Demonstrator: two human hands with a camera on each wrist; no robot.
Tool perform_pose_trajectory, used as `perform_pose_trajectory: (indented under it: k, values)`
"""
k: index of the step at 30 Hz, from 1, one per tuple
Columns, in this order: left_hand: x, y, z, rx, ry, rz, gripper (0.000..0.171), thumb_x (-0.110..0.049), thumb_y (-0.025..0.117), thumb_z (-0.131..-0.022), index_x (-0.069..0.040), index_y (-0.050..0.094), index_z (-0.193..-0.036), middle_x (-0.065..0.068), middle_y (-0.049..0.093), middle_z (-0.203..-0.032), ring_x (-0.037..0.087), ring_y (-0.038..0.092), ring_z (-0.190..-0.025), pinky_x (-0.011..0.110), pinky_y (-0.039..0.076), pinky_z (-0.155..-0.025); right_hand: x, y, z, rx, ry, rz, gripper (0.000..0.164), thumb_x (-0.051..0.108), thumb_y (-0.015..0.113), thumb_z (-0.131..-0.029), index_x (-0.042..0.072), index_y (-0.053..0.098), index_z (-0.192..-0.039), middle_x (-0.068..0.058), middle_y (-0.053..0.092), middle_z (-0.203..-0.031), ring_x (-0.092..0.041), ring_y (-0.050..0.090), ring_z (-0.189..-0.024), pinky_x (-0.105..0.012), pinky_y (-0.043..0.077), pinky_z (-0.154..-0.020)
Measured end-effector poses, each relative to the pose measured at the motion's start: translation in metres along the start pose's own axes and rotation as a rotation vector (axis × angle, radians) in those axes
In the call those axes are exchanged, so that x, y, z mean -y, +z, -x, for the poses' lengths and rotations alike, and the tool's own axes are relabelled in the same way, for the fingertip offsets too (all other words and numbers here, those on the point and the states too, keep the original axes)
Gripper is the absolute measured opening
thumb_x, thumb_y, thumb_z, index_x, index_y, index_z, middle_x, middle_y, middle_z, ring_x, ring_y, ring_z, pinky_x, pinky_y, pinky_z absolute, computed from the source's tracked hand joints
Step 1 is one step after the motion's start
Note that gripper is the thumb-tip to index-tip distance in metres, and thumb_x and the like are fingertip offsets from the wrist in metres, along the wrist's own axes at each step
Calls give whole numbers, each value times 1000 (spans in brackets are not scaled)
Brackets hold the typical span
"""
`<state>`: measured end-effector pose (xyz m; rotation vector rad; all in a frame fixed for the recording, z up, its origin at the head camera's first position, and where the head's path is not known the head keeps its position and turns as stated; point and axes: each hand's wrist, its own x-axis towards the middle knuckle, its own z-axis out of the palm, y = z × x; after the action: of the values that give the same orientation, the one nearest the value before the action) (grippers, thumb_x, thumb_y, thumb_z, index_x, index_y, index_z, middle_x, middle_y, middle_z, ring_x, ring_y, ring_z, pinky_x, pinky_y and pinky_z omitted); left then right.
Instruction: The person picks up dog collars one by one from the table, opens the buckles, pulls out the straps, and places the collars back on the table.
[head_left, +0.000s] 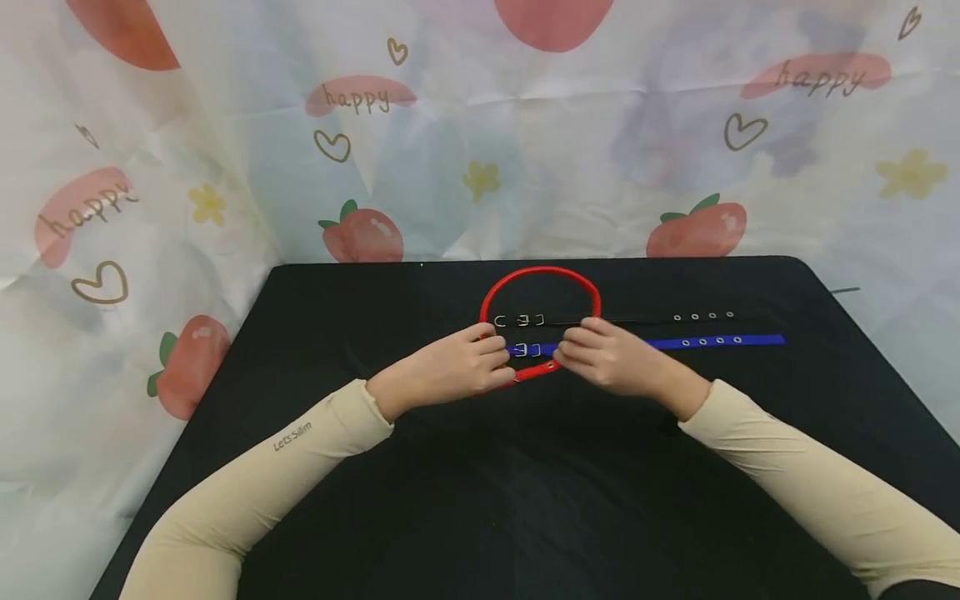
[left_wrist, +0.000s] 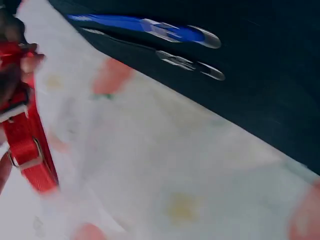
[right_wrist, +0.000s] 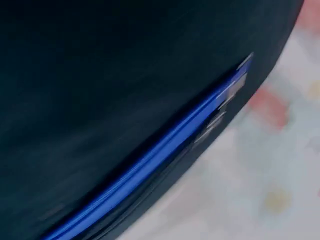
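Note:
A red buckle collar (head_left: pixel 540 270) is bent into a loop, held up in front of two straps on the table. My left hand (head_left: pixel 457 362) pinches its left side, and my right hand (head_left: pixel 618 354) grips the right side near the holed strap end. In the left wrist view the red collar (left_wrist: pixel 32 162) shows a metal buckle at the left edge, with blurred fingers above it. Behind the hands lies a blue collar (head_left: pixel 723 342), stretched straight, its buckle to the left. Parallel and farther back is a thin black collar (head_left: pixel 524 320). The right wrist view shows no hand.
A black cloth (head_left: pixel 487 492) covers the table under everything. A patterned curtain (head_left: pixel 555 142) hangs along the back and the left side. The blue collar (right_wrist: pixel 160 150) runs diagonally through the right wrist view, blurred, alongside the black one.

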<state>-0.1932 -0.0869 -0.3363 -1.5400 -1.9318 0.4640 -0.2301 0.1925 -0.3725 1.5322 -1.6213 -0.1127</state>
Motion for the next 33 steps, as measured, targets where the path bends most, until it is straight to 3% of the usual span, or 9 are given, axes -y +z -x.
perform_pose_trajectory:
  k: [3,6,12,16,23,25,28,31,33]
  values:
    - [7,2,22,73,-33,6,9,-19,66,-88,-17,58,-92,-5,68,-90,12,58,-89,29,44,-91,-14,-6,24,26,71,-28,51,11,26,-104,6,71,-79,-5,67,-79,-24,57,-81,-38,43,-71]
    - [8,5,35,70,-48,33,14,-17,70,-84,-18,59,-92,-5,68,-89,12,59,-90,29,45,-91,-18,-14,38,55,116,-27,52,12,25,-104,6,71,-81,-6,68,-82,-25,58,-83,-40,42,-72]
    - [5,10,33,-40,-110,81,13,-13,68,-85,-14,60,-96,-3,68,-89,14,60,-89,28,46,-90,-19,-22,31,17,258,-117,37,20,38,-102,6,70,-89,-14,65,-96,-31,56,-92,-45,41,-77]
    - [3,10,31,-21,-147,51,14,-16,70,-84,-15,64,-96,-4,70,-87,14,60,-87,29,46,-90,-20,-27,33,15,341,-169,29,18,47,-98,7,71,-87,-18,57,-95,-35,52,-87,-47,42,-74]
    - [-3,17,47,86,-115,72,14,-17,74,-80,-18,66,-91,-6,72,-85,12,61,-82,28,46,-89,-11,-32,49,154,207,-226,12,2,63,-84,10,70,-89,-9,58,-81,-26,53,-80,-41,44,-71]
    - [-5,19,51,99,-123,110,16,-18,75,-79,-19,67,-93,-6,72,-86,12,62,-82,28,46,-89,-9,-33,50,168,180,-245,13,4,59,-89,11,70,-91,-6,59,-78,-23,54,-77,-38,44,-70]
    - [-7,19,52,65,-171,180,18,-19,76,-79,-18,68,-95,-5,72,-86,13,61,-83,28,47,-89,-7,-33,47,148,203,-285,19,12,52,-94,11,71,-90,-2,62,-72,-19,53,-72,-35,42,-68]
    - [-5,16,46,-6,-214,223,17,-19,74,-80,-16,68,-96,-5,71,-86,13,61,-84,28,47,-88,-7,-33,40,129,232,-293,43,24,33,-101,11,71,-87,0,63,-68,-16,50,-67,-34,40,-65]
    - [-3,10,40,-53,-222,220,17,-19,74,-81,-15,68,-96,-5,71,-86,13,61,-84,28,47,-88,-6,-31,35,160,226,-288,30,22,47,-98,11,72,-85,1,63,-68,-16,49,-66,-33,39,-63]
